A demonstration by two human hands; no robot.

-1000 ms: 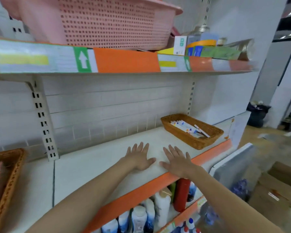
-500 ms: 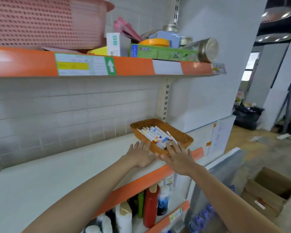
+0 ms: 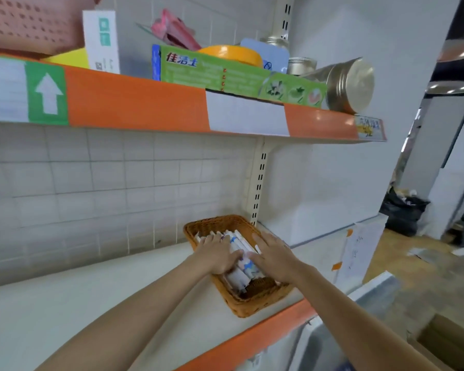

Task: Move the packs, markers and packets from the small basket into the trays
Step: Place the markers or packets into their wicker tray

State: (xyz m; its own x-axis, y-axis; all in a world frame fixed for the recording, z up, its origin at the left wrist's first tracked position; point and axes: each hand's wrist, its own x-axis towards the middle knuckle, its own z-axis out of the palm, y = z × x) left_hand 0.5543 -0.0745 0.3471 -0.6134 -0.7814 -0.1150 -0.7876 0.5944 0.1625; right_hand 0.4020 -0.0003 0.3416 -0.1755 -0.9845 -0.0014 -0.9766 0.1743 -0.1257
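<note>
White shelf (image 3: 97, 295), wicker basket (image 3: 241, 303) resting near its orange front edge

Brown wicker tray (image 3: 248, 306) on white shelf, white markers (image 3: 243, 274) lying side by side inside (partly hidden)

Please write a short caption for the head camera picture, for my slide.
Both hands, left hand and right hand, reach onto white markers in the brown woven wicker basket on a white shelf.
</note>
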